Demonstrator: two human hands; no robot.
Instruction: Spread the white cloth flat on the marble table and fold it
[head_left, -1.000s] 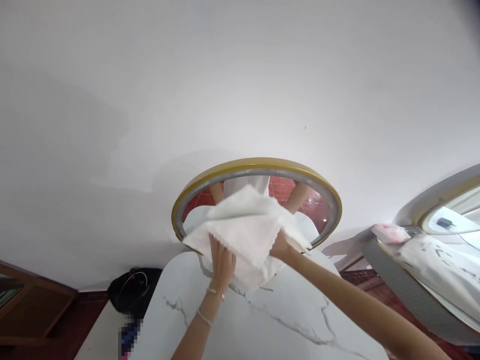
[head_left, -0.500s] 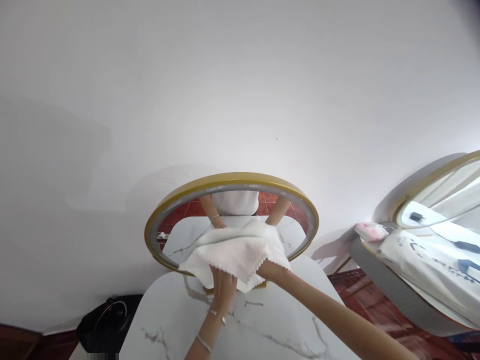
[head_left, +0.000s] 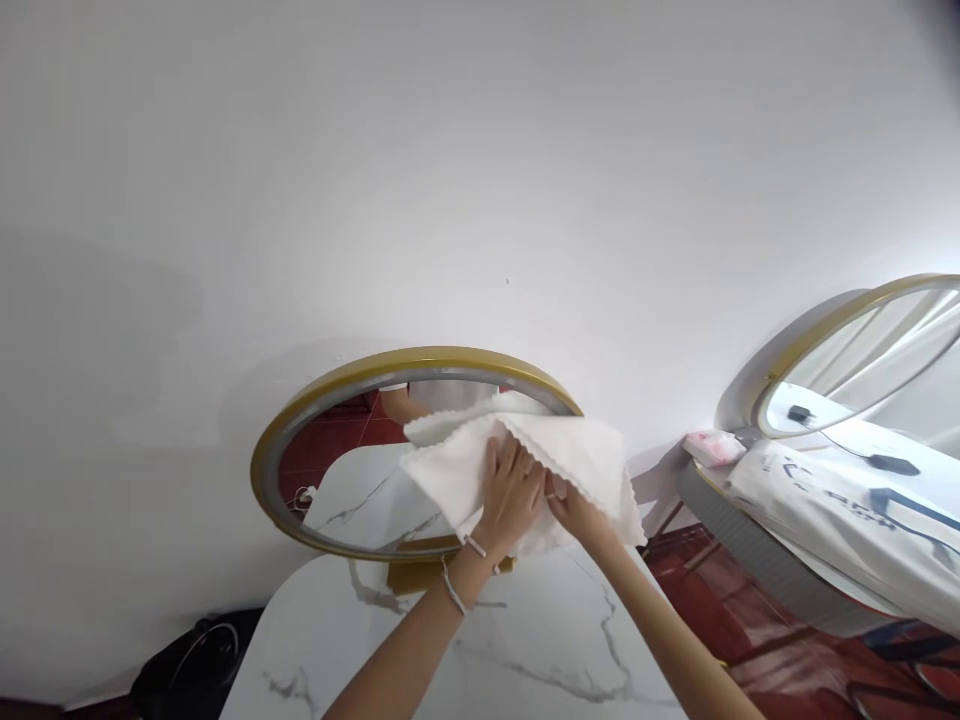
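A white cloth (head_left: pixel 592 455) with scalloped edges lies bunched over the right part of a round, gold-rimmed mirror (head_left: pixel 266 470). My left hand (head_left: pixel 512 497) grips the cloth, its fingers pointing up and pressing into the fabric. Close beside it, my right hand (head_left: pixel 576 512) is closed on the same cloth, its fingertips partly covered by a fold. The mirror stands on a gold base (head_left: pixel 409 577) on a white marble-patterned table (head_left: pixel 337 630). Its right rim is hidden behind the cloth.
At the right, a second round mirror (head_left: pixel 810 350) stands on another table (head_left: pixel 750 555), with a pink-and-white packet (head_left: pixel 712 447) and a printed white fabric (head_left: pixel 810 490). A black bag (head_left: pixel 187 665) lies at the lower left. The wall (head_left: pixel 450 200) rises behind.
Both hands and the cloth have moved right, from the mirror's lower middle to its right side. My left hand is now higher, over the cloth. The view has shifted a little to the right.
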